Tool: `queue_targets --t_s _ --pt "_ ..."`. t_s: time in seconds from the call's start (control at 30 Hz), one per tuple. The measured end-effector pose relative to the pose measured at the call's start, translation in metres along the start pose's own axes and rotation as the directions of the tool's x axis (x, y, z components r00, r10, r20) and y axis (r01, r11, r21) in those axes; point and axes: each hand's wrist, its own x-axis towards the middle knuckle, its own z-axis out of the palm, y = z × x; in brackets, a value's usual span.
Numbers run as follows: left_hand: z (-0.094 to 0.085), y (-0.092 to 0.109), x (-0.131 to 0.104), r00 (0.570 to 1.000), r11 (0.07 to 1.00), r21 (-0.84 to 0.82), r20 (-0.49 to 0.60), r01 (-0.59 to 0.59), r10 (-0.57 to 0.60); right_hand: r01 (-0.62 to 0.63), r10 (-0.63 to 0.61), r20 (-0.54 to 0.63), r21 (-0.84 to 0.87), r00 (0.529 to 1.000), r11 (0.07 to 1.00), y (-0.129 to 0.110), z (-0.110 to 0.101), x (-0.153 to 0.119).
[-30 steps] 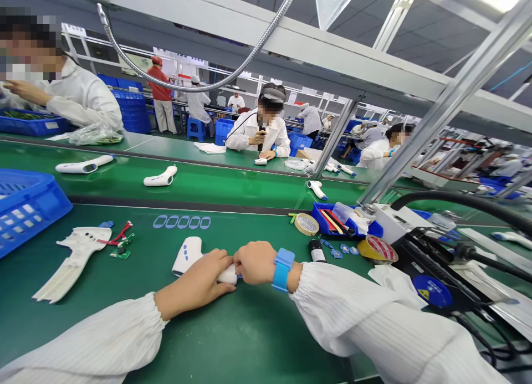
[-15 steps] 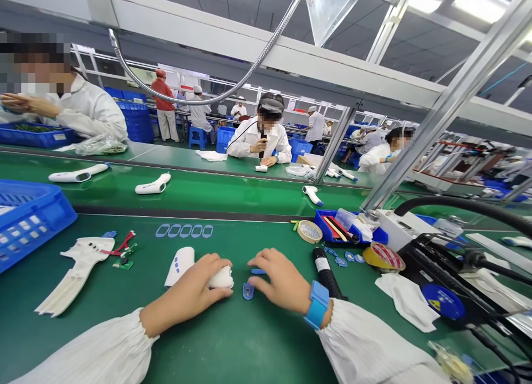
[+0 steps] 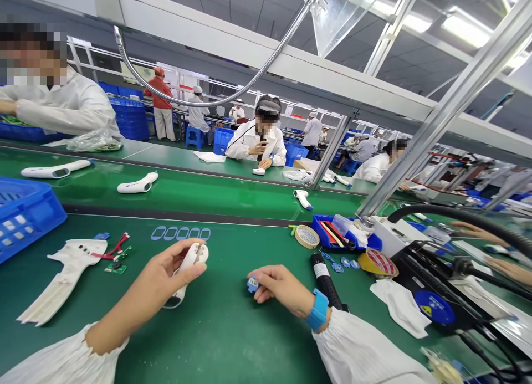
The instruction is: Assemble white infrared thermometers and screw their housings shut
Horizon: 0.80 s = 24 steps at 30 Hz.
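"While the left hand (image 3: 160, 276) held the white case (image 3: 195, 256), where were its fingers?"

"They were wrapped round it, with the thumb on the near side. The case had a gap in its top end, and that end was tipped up. I could not tell if the low end touched the tabletop (image 3: 224, 339)."

"And the right hand (image 3: 282, 287)?"

"Its fingers were pinched on a small blue piece (image 3: 252, 285), just above the green top and apart from the case."

"Was that a good way to hold them?"

"I think so. A snug grip kept the case steady, but a hard squeeze could have made it slip. The blue bit was tiny (I could not see all its sides), so a soft pinch by the edges seemed best. Slow hands would have helped, and so would keeping the gap where eyes could see it."

"What else was on the tabletop?"

"An open white shell (image 3: 62, 278) lay on the left, with red wires (image 3: 116, 248) by it. Five blue rings (image 3: 180, 233) sat in a row behind the left hand. A black tool (image 3: 326, 281) and a white cloth (image 3: 401, 306) lay on the right."

"What about the room?"

"It was big and bright. More white things lay on a green belt (image 3: 216, 193), and past it a person in white (image 3: 272, 143) bent over some work."
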Motion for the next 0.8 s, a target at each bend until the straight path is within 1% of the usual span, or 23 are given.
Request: queue_targets --t_s 0.1,0.2,0.3,0.4,0.53,0.63,0.73,0.8 --pt "-0.004 -0.001 -0.003 0.999 0.997 -0.067 0.029 0.041 -0.039 -0.037 0.038 -0.001 0.181 0.999 0.983 -0.003 -0.005 -0.002" --pt "-0.006 -0.003 -0.006 0.998 0.993 -0.105 0.039 0.048 -0.044 -0.044 0.047 -0.004 0.283 0.999 0.958 -0.008 -0.009 -0.004" --pt "-0.008 -0.003 -0.009 0.999 0.99 -0.133 0.038 0.037 -0.032 -0.027 0.036 -0.021 0.319 0.999 0.948 -0.01 -0.011 -0.003" --pt "-0.01 -0.005 -0.01 0.999 0.989 -0.146 0.016 0.029 -0.027 0.007 0.012 -0.061 0.301 0.998 0.954 -0.01 -0.011 0.002" --pt "-0.011 -0.008 -0.012 0.999 0.988 -0.15 0.004 0.039 -0.038 0.064 -0.038 -0.136 0.192 0.99 0.979 -0.008 -0.017 0.01" --pt "-0.012 -0.008 -0.013 0.999 0.99 -0.136 -0.012 0.041 -0.043 0.105 -0.097 -0.208 0.026 0.973 0.994 -0.007 -0.03 0.014" --pt "-0.014 -0.01 -0.014 1.0 0.998 -0.062 -0.02 0.022 -0.023 0.144 -0.205 -0.32 -0.205 0.925 0.968 -0.01 -0.043 0.01" --pt "-0.015 -0.011 -0.015 1.0 1.0 0.003 -0.003 0.007 -0.007 0.165 -0.289 -0.356 -0.339 0.889 0.926 -0.018 -0.04 0.002"
